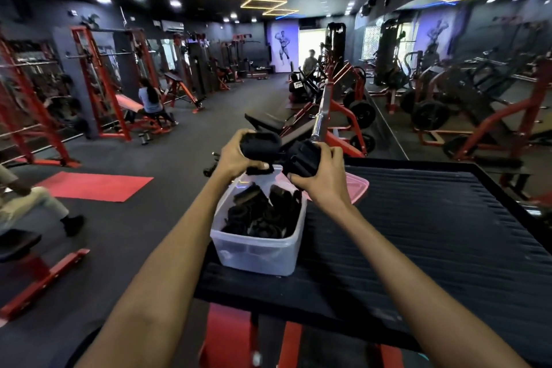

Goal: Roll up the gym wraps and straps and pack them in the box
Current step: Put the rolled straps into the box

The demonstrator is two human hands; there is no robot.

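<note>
- Above the box (257, 251), the left hand (236, 155) and right hand (321, 179) each grip a black wrap (263, 145), held apart.
- Judged best: keep each roll tight and lower it into the gap at the far end.
- Rolled straps (257, 215) already crowd the box.
- It sits at the black platform's (418, 233) left edge; open room lies right, near the pink lid (360, 185).

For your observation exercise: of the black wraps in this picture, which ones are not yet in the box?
The two held above the box: one in the left hand, one in the right hand. The others lie inside it.
</note>
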